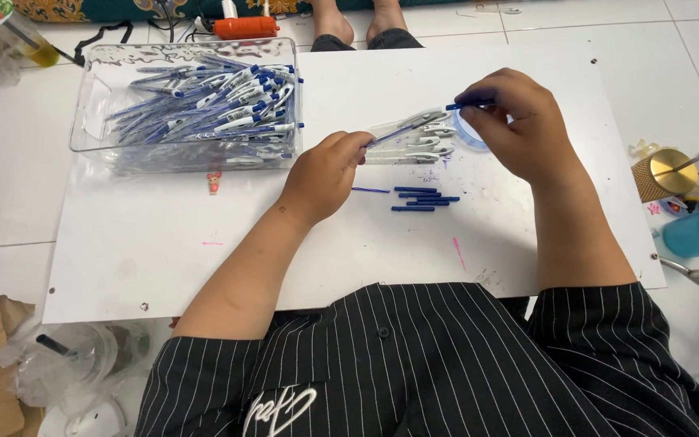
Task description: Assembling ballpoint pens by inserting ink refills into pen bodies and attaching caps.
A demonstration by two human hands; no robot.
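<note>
Pen (414, 125), blue and white, hangs between my two hands above the white board (163, 243): my left hand (323, 174) pinches its lower end, my right hand (511, 113) pinches the blue tip end. I judge I'm mid-assembly; next calls for steady alignment, near the loose blue refills (422, 198) and the clear bin (188, 105) of pens.

You hold a clear pen barrel (410, 126) slanted above the white board, a blue refill running through it and a blue tip at its upper right end; more clear barrels (414, 150) lie just beneath it.
</note>
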